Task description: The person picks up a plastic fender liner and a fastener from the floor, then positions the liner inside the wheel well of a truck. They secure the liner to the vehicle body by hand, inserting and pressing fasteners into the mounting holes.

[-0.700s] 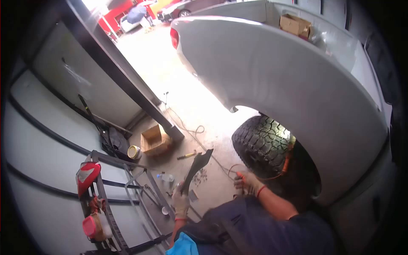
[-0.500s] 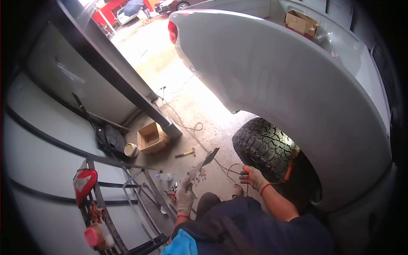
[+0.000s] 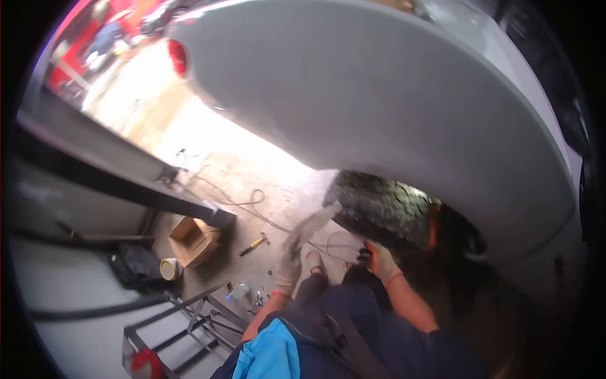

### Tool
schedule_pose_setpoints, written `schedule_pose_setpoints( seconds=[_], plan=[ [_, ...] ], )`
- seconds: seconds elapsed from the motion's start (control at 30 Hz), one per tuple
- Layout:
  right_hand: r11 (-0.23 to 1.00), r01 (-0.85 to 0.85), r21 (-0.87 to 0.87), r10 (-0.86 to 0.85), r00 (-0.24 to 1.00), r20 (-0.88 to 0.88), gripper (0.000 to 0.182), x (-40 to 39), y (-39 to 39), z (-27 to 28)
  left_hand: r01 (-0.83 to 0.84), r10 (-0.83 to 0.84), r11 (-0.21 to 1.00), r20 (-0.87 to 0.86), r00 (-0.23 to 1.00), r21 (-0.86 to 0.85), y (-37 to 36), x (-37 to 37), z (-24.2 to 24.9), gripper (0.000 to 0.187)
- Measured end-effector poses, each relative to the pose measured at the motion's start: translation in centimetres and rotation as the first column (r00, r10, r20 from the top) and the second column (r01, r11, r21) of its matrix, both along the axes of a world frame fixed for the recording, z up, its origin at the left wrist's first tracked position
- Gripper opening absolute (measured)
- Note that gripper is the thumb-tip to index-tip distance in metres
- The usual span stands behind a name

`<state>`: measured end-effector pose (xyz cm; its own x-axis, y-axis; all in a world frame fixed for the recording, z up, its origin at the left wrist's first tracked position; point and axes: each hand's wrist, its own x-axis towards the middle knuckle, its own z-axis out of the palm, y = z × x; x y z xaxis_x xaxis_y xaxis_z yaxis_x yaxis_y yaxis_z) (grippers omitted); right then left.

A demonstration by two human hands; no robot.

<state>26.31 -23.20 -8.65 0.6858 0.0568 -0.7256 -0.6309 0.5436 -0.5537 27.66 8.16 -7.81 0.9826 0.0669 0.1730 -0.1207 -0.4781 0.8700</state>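
My left hand (image 3: 288,271), in a pale work glove, is closed round one end of a flat grey strip (image 3: 317,222). The strip is blurred by motion and slants up to the right, its far end near the tyre (image 3: 379,205). My right hand (image 3: 382,262), in a glove with orange on its fingers, is bent round a small dark object (image 3: 365,255) that I cannot make out. It is just below the tyre, beside a thin looped cord (image 3: 341,239). The tyre sits under the arch of a light grey vehicle body panel (image 3: 379,95).
A yellow-handled hammer (image 3: 254,244) lies on the floor near an open cardboard box (image 3: 189,243) and a tub (image 3: 170,269). A cable (image 3: 265,218) trails across the floor. A metal frame (image 3: 183,325) stands at lower left; a plastic bottle (image 3: 238,291) lies beside it.
The view has turned, so the box, hammer and post sit further left and the vehicle fills more of the top. My left hand has brought the strip closer to the tyre.
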Motion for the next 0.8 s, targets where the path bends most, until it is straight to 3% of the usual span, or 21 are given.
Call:
schedule_pose_setpoints(
  seconds=[0.07, 0.13, 0.3, 0.43, 0.53, 0.6, 0.67, 0.8],
  plan=[
    [0.993, 0.067, 0.095, -0.072, 0.996, 0.047, 0.031, 0.8, 0.2, -1.9, 0.043, -0.041, 0.996, -0.02, 0.999, 0.08, -0.2, 2.1, 2.3, 0.044],
    [0.992, 0.127, 0.01, -0.126, 0.991, -0.053, 0.03, 1.8, 1.3, 0.2, 0.112, -0.107, 0.99, -0.057, 0.993, 0.084, 0.0, 3.3, 2.9, 0.044],
    [0.988, 0.15, -0.046, -0.151, 0.988, -0.031, 0.034, 3.8, 2.4, 1.5, 0.198, -0.186, 0.972, -0.102, 0.977, 0.13, 0.9, 4.8, 2.9, 0.043],
    [0.987, 0.159, -0.018, -0.159, 0.987, 0.029, 0.033, 5.1, 1.9, 1.5, 0.168, -0.158, 0.963, -0.064, 0.985, 0.211, 0.0, 5.3, 2.9, 0.04],
    [0.978, 0.188, -0.093, -0.179, 0.979, 0.095, 0.039, 5.6, 1.4, 1.1, 0.167, -0.157, 0.961, -0.06, 0.986, 0.22, -1.0, 5.5, 2.7, 0.042],
    [0.98, 0.149, -0.131, -0.133, 0.983, 0.128, 0.04, 6.2, 0.6, 0.7, 0.153, -0.143, 0.963, -0.059, 0.988, 0.22, -1.8, 5.7, 1.7, 0.044],
    [0.985, 0.122, -0.119, -0.103, 0.982, 0.158, 0.041, 7.6, -0.4, -0.1, 0.163, -0.154, 0.971, -0.061, 0.986, 0.177, -2.7, 6.4, -0.4, 0.057],
    [0.997, 0.057, -0.055, -0.045, 0.98, 0.196, 0.041, 10.2, -1.1, -1.4, 0.105, -0.103, 0.979, -0.019, 0.995, 0.173, -5.7, 7.7, -5.2, 0.053]
  ],
)
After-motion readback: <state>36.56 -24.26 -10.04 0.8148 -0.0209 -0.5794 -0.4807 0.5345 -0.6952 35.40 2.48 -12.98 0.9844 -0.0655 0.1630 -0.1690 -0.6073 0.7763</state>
